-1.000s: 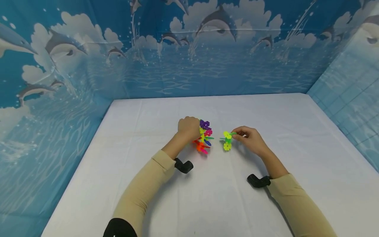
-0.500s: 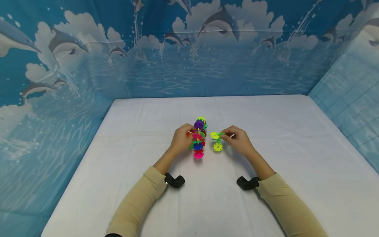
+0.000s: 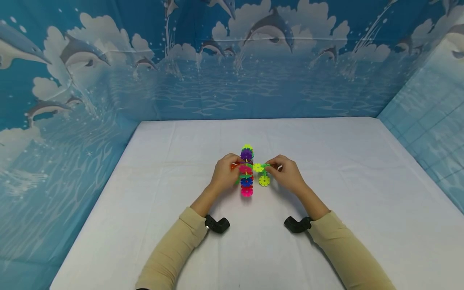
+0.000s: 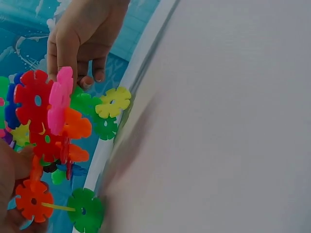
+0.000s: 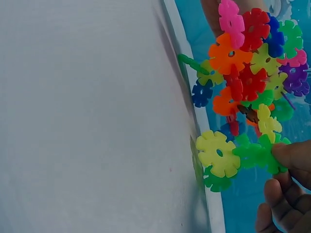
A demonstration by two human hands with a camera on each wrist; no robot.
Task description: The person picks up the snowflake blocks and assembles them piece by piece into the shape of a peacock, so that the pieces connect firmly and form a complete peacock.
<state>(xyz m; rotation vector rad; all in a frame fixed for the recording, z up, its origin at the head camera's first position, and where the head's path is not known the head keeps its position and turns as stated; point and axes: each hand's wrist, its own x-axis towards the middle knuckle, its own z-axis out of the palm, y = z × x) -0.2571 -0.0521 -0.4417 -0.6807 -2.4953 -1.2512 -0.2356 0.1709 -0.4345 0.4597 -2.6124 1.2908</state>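
White table (image 3: 362, 193) ringed by open room, one multicolored cluster (image 3: 246, 171) gripped by left hand (image 3: 225, 174), one yellow-green piece (image 3: 262, 174) pinched by right hand (image 3: 288, 174) fingers.

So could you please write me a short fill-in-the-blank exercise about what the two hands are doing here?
1. The left hand holds the bigger, many-coloured cluster of ____-shaped plastic pieces.
2. The right hand pinches a small cluster that is yellow and ____.
3. Both hands work above a ____ tablecloth.
4. The backdrop behind shows leaping ____.

Missing words: flower; green; white; dolphins
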